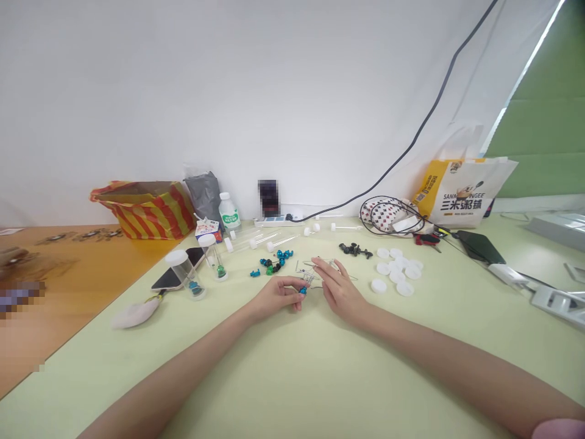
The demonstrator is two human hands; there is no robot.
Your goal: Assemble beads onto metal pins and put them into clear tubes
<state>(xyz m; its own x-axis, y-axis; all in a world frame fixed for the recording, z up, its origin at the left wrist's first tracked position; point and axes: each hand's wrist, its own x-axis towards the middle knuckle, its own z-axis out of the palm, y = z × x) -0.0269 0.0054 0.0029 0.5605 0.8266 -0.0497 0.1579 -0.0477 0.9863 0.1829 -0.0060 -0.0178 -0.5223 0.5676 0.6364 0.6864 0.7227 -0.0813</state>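
My left hand (280, 294) is closed, pinching a small shiny blue piece (303, 291) between thumb and fingertips just above the table. What the piece is exactly is too small to tell. My right hand (340, 291) is beside it, fingers stretched out over a loose pile of thin metal wire pieces (307, 275). A thin dark line runs between the blue piece and the right palm; I cannot tell whether the hand touches it. Behind my left hand lies a cluster of small blue, green and black pieces (276, 262). Small black pieces (355, 250) lie beyond my right hand.
White round caps (397, 265) are spread on the right. Clear capped tubes (256, 239) lie at the back. Two clear containers (186, 275) stand on the left by a phone (167, 280). A bottle (229, 212), striped bag (150, 210) and paper bag (464, 192) stand by the wall.
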